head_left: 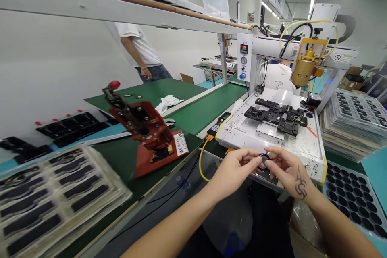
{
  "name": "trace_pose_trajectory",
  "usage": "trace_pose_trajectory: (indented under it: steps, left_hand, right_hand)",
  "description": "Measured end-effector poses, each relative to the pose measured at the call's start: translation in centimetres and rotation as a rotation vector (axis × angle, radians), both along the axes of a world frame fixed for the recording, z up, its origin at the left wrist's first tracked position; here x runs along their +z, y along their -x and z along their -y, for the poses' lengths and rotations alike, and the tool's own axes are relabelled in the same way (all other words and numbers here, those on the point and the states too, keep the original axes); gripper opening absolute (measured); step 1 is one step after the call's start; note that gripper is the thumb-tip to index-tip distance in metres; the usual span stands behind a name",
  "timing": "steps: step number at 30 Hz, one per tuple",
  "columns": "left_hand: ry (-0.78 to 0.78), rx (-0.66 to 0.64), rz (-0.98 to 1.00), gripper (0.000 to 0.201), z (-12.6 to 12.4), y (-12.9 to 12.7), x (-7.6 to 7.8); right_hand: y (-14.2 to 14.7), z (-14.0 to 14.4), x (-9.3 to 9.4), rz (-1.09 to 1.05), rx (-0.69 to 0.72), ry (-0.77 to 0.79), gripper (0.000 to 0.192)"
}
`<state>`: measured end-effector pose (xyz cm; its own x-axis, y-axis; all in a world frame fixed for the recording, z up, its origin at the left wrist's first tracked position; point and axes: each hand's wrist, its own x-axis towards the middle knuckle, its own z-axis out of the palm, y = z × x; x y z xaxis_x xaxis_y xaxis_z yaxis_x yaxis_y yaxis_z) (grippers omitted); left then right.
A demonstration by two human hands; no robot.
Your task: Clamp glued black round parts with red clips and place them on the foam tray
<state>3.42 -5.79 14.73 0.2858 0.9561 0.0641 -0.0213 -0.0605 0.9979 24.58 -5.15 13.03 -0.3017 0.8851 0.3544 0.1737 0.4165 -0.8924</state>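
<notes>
Both hands met at six o'clock in the view, just in front of the white machine table (242, 133). The left hand (234, 171) and the right hand (287, 171) pinched a small round black part with a shiny centre (264, 160) between their fingertips, thumbs and forefingers closed on its rim. As a judgement, the piece was mid-handling: it sat in neither the black moulded fixtures (276, 115) on the table at one o'clock nor the dark pocketed plastic tray (353, 197) at four o'clock, many of whose round pockets looked unfilled. A glossy red metal lever press (145, 133) stood at ten o'clock on the matte green bench mat (208, 107). Thin clear blister trays of flat black pieces (57, 197) were stacked at eight o'clock.
</notes>
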Motion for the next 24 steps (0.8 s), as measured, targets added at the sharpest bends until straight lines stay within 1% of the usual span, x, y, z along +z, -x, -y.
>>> trace_pose_trajectory:
  steps: [2,3,4,6,7,12,15,16,17,18,20,21,22,24]
  left_hand:
    - [0.025,0.007,0.009,0.026,-0.6,-0.9,0.4]
    - [0.035,0.007,0.013,0.026,-0.9,-1.3,0.5]
    - [0.042,0.002,0.014,0.026,-1.3,-1.6,0.7]
    - [0.046,-0.010,0.002,0.025,-2.0,-2.3,1.0]
    - [0.047,-0.019,-0.009,0.025,-2.4,-2.7,1.1]
    - [0.060,-0.069,-0.022,0.024,-3.9,-4.6,1.0]
    - [0.019,-0.165,-0.046,0.027,-5.5,-5.8,0.8]
    - [-0.027,-0.192,-0.074,0.029,-6.5,-6.2,1.0]
    - [-0.106,-0.198,-0.132,0.031,-7.7,-6.6,1.3]
    - [-0.209,-0.182,-0.215,0.033,-9.1,-7.0,1.7]
    - [-0.446,-0.102,-0.422,0.033,-12.6,-8.1,2.9]
    - [-0.522,-0.077,-0.497,0.031,-14.5,-8.8,3.6]
    - [-0.572,-0.077,-0.545,0.029,-16.5,-9.6,4.3]
    - [-0.638,-0.132,-0.644,0.027,-20.0,-11.3,5.2]
  right_hand:
    - [-1.1,-0.4,0.2,0.158,-0.038,-0.215,0.026]
    - [-1.7,-0.6,0.3,0.219,-0.036,-0.294,0.027]
    - [-2.3,-0.8,0.5,0.262,-0.018,-0.340,0.031]
    - [-3.4,-1.3,0.7,0.314,0.019,-0.358,0.041]
    - [-3.9,-1.6,0.7,0.328,0.024,-0.353,0.043]
    - [-5.7,-2.8,0.4,0.354,-0.036,-0.332,0.038]
    - [-6.9,-3.4,0.5,0.373,-0.107,-0.339,0.034]
    - [-7.6,-3.6,0.7,0.380,-0.143,-0.349,0.032]
    - [-8.3,-3.8,0.8,0.384,-0.187,-0.360,0.031]
    - [-9.2,-4.1,1.0,0.387,-0.234,-0.369,0.031]
    - [-11.1,-4.7,1.4,0.390,-0.329,-0.371,0.030]
    - [-12.0,-5.0,1.6,0.391,-0.370,-0.363,0.029]
    - [-12.8,-5.1,1.8,0.393,-0.407,-0.350,0.028]
    - [-14.2,-5.0,2.3,0.397,-0.466,-0.317,0.028]
